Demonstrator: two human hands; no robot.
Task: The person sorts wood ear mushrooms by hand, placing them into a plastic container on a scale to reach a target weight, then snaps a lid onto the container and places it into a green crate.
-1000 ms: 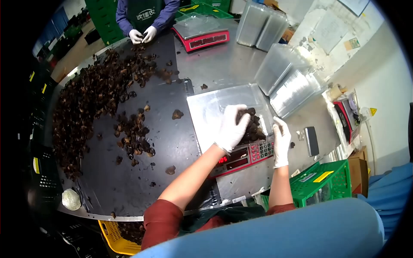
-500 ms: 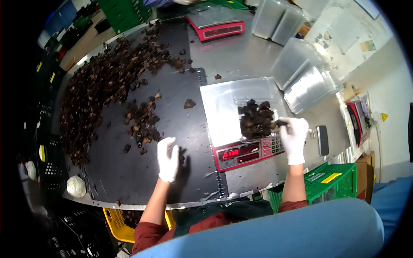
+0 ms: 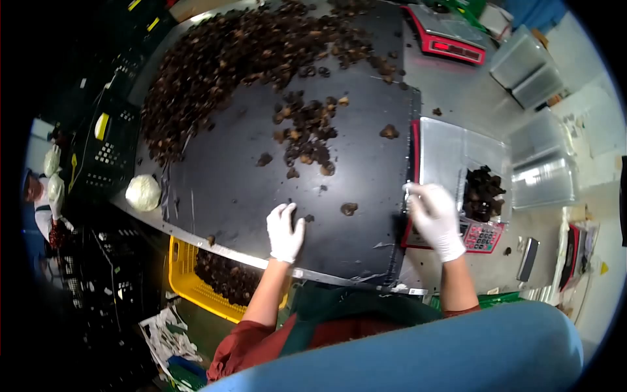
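Observation:
My left hand [image 3: 285,234], in a white glove, is just above the dark mat [image 3: 248,189], fingers apart and with nothing visible in them. A small dark mushroom piece [image 3: 309,217] lies beside its thumb. A larger brown mushroom [image 3: 349,208] sits between my two hands. My right hand [image 3: 436,222], also gloved, hovers over the left side of the red scale [image 3: 444,140]. Its thumb and forefinger are apart, and I see nothing between them. On the scale's right side a clear plastic tray [image 3: 507,204] holds dark mushrooms [image 3: 483,194]. My right hand hides the scale's display.
A large mushroom heap [image 3: 228,59] covers the far left, with a smaller cluster [image 3: 307,127] nearer. Stacked clear trays [image 3: 542,179] stand right, a second scale [image 3: 450,39] behind. A whitish ball [image 3: 143,193] sits at the left edge; a yellow crate [image 3: 183,281] is below. Another person [image 3: 42,196] is far left.
My view has turned left, so the table appears shifted right. My right hand has left the tray's right side and moved left across the scale. A mushroom beside my left hand now shows uncovered.

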